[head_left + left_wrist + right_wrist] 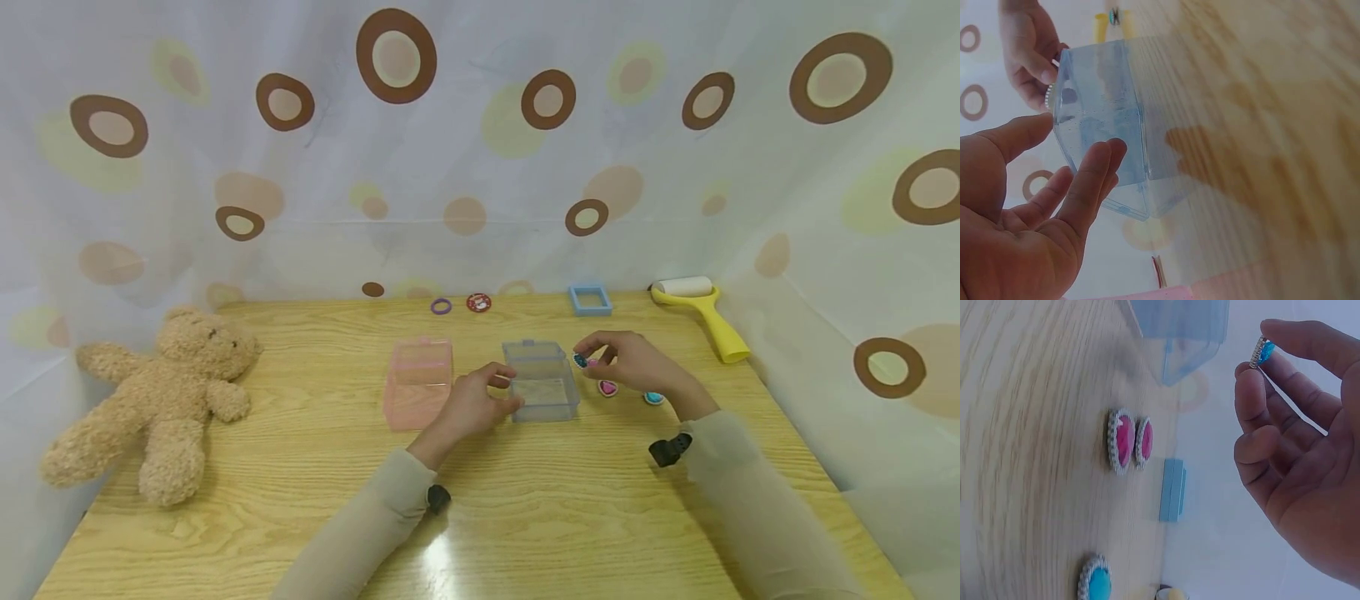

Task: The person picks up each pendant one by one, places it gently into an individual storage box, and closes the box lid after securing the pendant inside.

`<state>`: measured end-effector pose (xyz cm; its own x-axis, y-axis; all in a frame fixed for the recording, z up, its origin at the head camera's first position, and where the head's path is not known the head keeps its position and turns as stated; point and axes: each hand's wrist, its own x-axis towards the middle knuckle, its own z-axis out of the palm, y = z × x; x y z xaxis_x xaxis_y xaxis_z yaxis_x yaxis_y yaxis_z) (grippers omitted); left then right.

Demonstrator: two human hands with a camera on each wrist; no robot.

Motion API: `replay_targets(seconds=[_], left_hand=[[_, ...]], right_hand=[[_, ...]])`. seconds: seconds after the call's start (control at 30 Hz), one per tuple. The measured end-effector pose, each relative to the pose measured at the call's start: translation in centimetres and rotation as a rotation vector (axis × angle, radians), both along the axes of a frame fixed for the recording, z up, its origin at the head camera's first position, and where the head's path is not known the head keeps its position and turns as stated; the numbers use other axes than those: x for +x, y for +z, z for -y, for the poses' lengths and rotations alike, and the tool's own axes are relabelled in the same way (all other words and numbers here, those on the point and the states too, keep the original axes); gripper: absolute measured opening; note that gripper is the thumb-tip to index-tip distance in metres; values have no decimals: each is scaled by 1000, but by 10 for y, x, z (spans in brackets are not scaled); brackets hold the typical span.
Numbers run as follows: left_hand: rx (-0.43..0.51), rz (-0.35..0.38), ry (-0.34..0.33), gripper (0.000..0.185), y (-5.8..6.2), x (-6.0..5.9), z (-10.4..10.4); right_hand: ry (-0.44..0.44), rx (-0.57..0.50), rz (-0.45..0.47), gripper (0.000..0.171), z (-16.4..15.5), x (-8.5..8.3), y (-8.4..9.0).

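A clear blue box (542,379) stands open-topped at the table's middle. My left hand (480,402) is at its left side, and its straight fingers (1094,175) lie against the box (1100,125) wall with the thumb at the rim edge. Just right of the box, my right hand (600,354) pinches a small blue gem (580,360) between thumb and forefinger, lifted off the table. In the right wrist view the gem (1264,352) shows edge-on in the fingertips (1249,375). Two pink gems (1132,442) and another blue gem (1099,584) lie on the wood below.
A pink box (418,382) lies left of the clear one. A teddy bear (161,400) sprawls at the left edge. Along the back sit a purple ring (441,306), a red disc (478,302), a blue frame (590,299) and a yellow lint roller (701,312).
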<state>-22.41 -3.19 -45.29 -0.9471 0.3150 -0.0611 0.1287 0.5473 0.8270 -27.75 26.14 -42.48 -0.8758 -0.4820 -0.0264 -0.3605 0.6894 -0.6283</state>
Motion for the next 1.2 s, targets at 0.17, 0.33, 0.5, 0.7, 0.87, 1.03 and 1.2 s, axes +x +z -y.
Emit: replay_targets(seconds=[0.17, 0.33, 0.5, 0.7, 0.87, 1.03, 1.2], left_hand=[[-1, 6, 4, 45, -2, -1, 1], [-2, -7, 2, 45, -1, -1, 1], [-14, -15, 3, 45, -1, -1, 0], [-14, -7, 4, 46, -1, -1, 0], [-11, -7, -1, 46, -1, -1, 1], [-8, -19, -8, 45, -1, 0, 1], [-5, -25, -9, 45, -1, 0, 2]], right_hand=[[37, -18, 36, 34, 14, -1, -1], [52, -13, 75, 31, 24, -4, -5], [81, 27, 69, 27, 32, -5, -5], [125, 77, 15, 26, 40, -3, -3], [148, 113, 27, 25, 45, -4, -9], [180, 128, 23, 23, 50, -2, -14], [189, 153, -16, 22, 53, -1, -16]])
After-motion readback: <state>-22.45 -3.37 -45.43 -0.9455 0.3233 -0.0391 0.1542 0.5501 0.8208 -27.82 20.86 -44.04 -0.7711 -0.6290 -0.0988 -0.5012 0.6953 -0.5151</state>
